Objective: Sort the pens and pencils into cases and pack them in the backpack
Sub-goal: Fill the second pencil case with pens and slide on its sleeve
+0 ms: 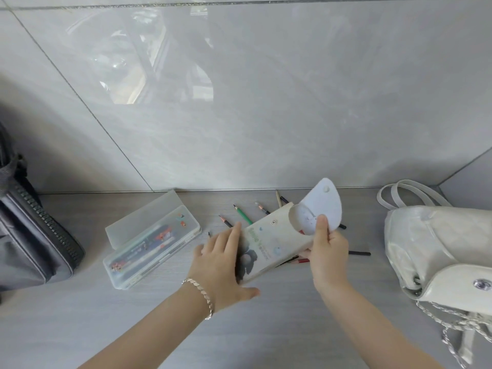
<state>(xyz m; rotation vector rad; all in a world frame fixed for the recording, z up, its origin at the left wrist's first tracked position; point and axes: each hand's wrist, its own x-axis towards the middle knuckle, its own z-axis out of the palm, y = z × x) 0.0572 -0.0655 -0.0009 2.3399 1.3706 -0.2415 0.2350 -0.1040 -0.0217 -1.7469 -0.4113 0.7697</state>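
Item: cream soft pencil case (pixel 274 245) with a printed front and a rounded snap flap, held above the worktop (pixel 292 331) at centre, tilted, mouth up and to the right, flap open.
Right hand (pixel 328 251): grips the mouth end, thumb pressed on the inside of the flap, fingers curled beneath.
Left hand (pixel 222 262): at the lower end, fingers lying straight along the case's left edge and thumb spread below it; whether they truly clasp it is hard to judge from here. A silver link bracelet (pixel 202 295) is on that wrist.
Beneath and behind the case: loose pencils scattered on the pale grey wood-grain worktop, among them a green pencil (pixel 243 215) and a black pencil (pixel 359 253).
Left of these: a clear plastic pen box (pixel 157 241), lid hinged open, pens inside.
Far right: a white glossy backpack (pixel 439 235) lying on the worktop, chain trailing.
Far left: a grey zipped bag (pixel 34 235).
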